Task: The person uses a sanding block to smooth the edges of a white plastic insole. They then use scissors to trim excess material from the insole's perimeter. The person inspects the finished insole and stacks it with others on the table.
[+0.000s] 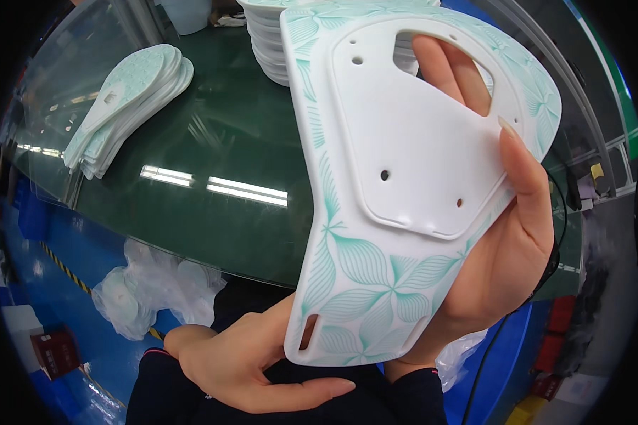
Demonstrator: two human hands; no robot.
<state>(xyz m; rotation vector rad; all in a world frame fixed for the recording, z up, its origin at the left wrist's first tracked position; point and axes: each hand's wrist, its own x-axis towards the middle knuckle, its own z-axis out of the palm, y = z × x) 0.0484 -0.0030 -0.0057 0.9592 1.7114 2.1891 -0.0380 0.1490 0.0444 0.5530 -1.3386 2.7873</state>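
Observation:
A white curved plastic panel [361, 276] with a green leaf print is tilted up close in front of me. A raised plain white section with a large opening and several small round holes covers its upper part. My right hand [503, 241] grips its right edge, thumb on the front face and two fingertips showing through the opening. By the lower left corner is my left hand [255, 365], its thumb stretched out below the panel's bottom edge. Its other fingers pass behind the panel, and skin shows through the slot there; whether they press on it is hidden.
A dark green table [220, 142] lies beyond the panel. On it stand a pile of leaf-printed paddle-shaped pieces [131, 99] at left and a tall stack of white pieces [266, 49] at the back. Clear plastic bags [159, 283] are below the table edge, over a blue floor [64, 269].

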